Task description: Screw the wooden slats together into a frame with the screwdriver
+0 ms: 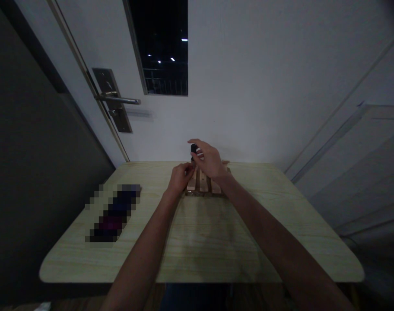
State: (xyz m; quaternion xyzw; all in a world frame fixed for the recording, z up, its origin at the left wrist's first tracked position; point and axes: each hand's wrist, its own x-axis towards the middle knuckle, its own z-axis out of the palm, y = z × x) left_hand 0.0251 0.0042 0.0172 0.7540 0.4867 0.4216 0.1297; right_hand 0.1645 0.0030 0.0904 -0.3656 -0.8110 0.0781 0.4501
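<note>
A small slatted wooden piece (204, 185) lies on the table's far half, its pale slats side by side. Above its left slat stands a black-handled tool (193, 148) that looks like a screwdriver, roughly upright; its lower end is mostly hidden. My right hand (210, 160) curls around the handle, fingers and thumb closed on it. At the left edge of the wood, my left hand (179, 178) has its fingertips pinched together near the tool's lower end. What lies between those fingertips is too small and dark to make out.
The light wood-grain table (223, 246) meets a white door (249, 86) at its far edge. A metal door handle (119, 100) juts out at upper left. On the table's left side lies a blurred dark flat object (115, 214). A dark panel (31, 172) stands at far left.
</note>
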